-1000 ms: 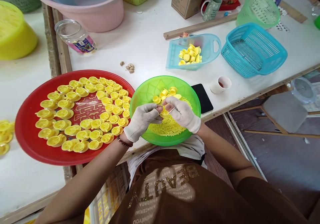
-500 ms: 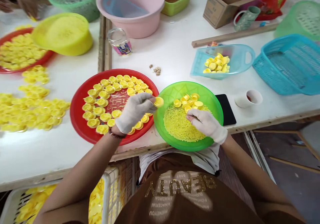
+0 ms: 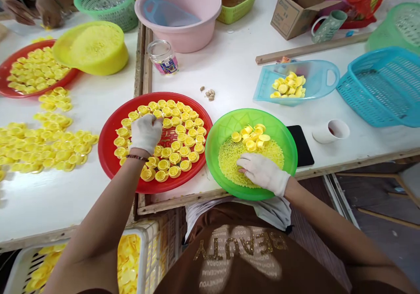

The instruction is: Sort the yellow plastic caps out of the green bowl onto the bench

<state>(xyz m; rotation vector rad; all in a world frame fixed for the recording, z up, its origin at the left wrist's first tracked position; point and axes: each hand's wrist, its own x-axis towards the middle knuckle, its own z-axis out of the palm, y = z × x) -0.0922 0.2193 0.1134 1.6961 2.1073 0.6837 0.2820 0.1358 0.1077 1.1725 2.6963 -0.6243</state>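
My left hand [image 3: 146,133], in a white fingertip-less glove, reaches over the red plate [image 3: 106,154]. Its thumb and fingers are closed at a small yellow plastic cup [image 3: 159,114] in the rows of cups on that plate, and the hand partly hides it. My right hand [image 3: 264,171], gloved the same way, is low in the green bowl [image 3: 215,154]. Its fingers are bent together against the yellow granules [image 3: 229,158]; whatever lies between the fingertips is hidden. Behind it, several loose yellow cups [image 3: 252,135] lie on the granules.
A light-blue scoop [image 3: 318,86] holds more yellow cups. A black phone [image 3: 300,147] and a white cup [image 3: 331,132] stand right of the bowl. Beyond the plate are a glass jar [image 3: 162,57] and a pink basin [image 3: 190,36]. A co-worker's hands [image 3: 47,12] are far left.
My left hand has moved left with a yellow cup, from the gap between plate and bowl to over the plate. The right hand has lowered to the granules. The view shifted slightly.
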